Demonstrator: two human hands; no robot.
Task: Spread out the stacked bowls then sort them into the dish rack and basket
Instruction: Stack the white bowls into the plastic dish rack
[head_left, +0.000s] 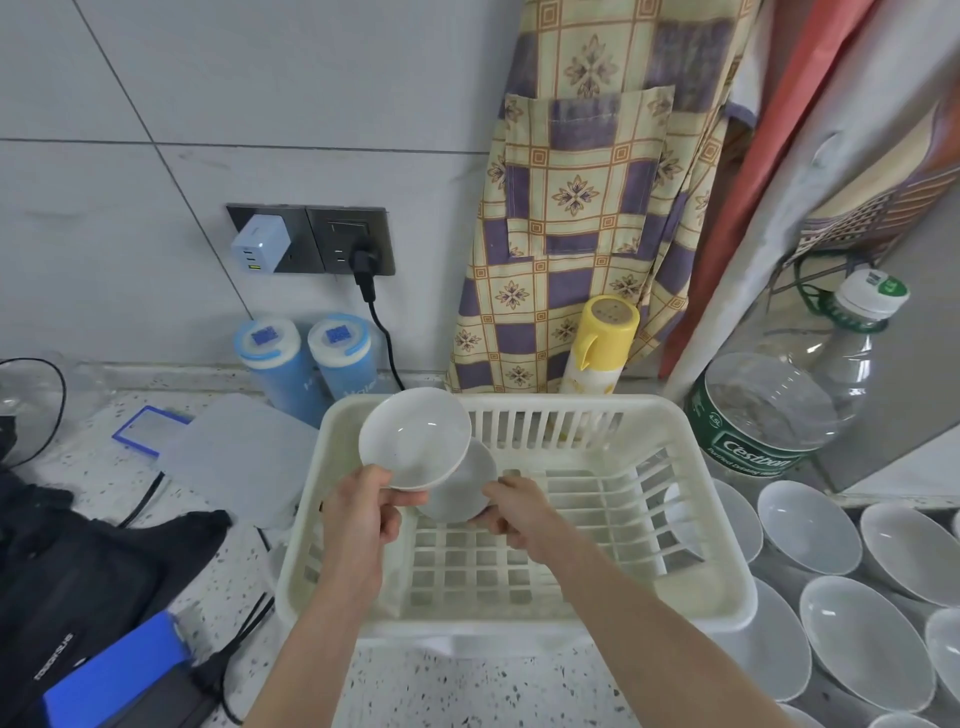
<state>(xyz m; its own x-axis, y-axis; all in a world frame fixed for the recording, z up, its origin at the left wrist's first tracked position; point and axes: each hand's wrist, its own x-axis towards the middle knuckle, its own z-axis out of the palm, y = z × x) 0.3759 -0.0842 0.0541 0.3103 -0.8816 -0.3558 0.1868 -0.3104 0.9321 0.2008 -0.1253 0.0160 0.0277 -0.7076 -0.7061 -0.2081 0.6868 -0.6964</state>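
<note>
Bowl in left hand: a small white bowl (415, 439), tilted so its inside faces the camera, held over the back-left corner of the basket (701, 582).
Bowl in right hand: a second small bowl (460, 488), partly behind the first one; the two overlap and seem to touch, but I cannot tell for sure.
Left hand: the left hand (358, 512) pinches the lower rim of the tilted bowl, thumb on the inside, fingers curled behind.
Right hand: the right hand (511, 512) grips the second bowl at its lower right edge, fingers curled round it.
Basket: white slotted plastic, on the speckled counter (467, 686); I see no bowl lying inside it.
Other bowls: many white bowls (852, 642) spread out on the right, just beside the basket.
How to do it well: I judge that the two bowls should be separated first, then each lowered slowly to the basket floor, rim not knocking the wall.
Hard to see: the dish rack is not visible; the bowls at the right edge are cut off; the fingertips behind both bowls are hidden.
</note>
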